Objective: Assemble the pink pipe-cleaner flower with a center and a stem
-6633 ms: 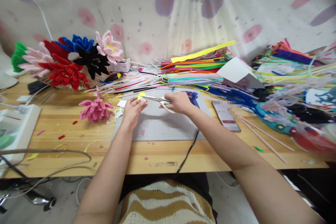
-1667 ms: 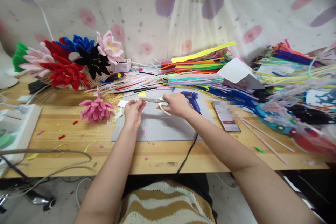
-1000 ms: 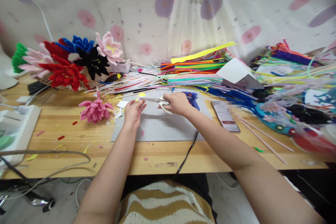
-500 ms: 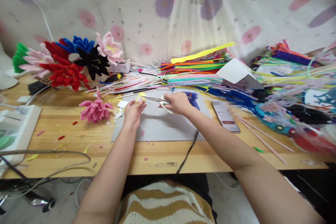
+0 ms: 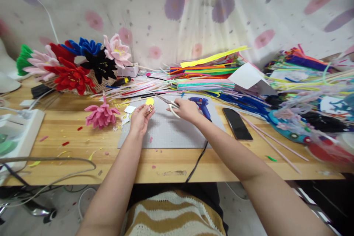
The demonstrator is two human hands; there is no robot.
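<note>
Over the left part of the grey cutting mat (image 5: pixel 177 132), my left hand (image 5: pixel 140 118) pinches a small yellow piece (image 5: pixel 149 101) whose top sticks up above the fingertips. What it is made of is too small to tell. My right hand (image 5: pixel 186 109) is closed on the white handles of a pair of scissors (image 5: pixel 167 101). The blades point left toward the yellow piece and stand a little apart from it. A pink fuzzy flower (image 5: pixel 101 115) lies left of my left hand. Just beyond my right hand rests a blue glue gun (image 5: pixel 203 106).
A basket of fuzzy flowers (image 5: pixel 73 75) stands back left. Bundles of pipe cleaners (image 5: pixel 204 81) line the back. Right of the mat lie a phone (image 5: pixel 237 123) and pink stems (image 5: pixel 273 143). A power strip (image 5: pixel 22 132) sits at left, with yellow and red scraps scattered nearby.
The scissors have drawn back from the yellow piece, which now shows more above my left fingers. The phone's screen has gone dark.
</note>
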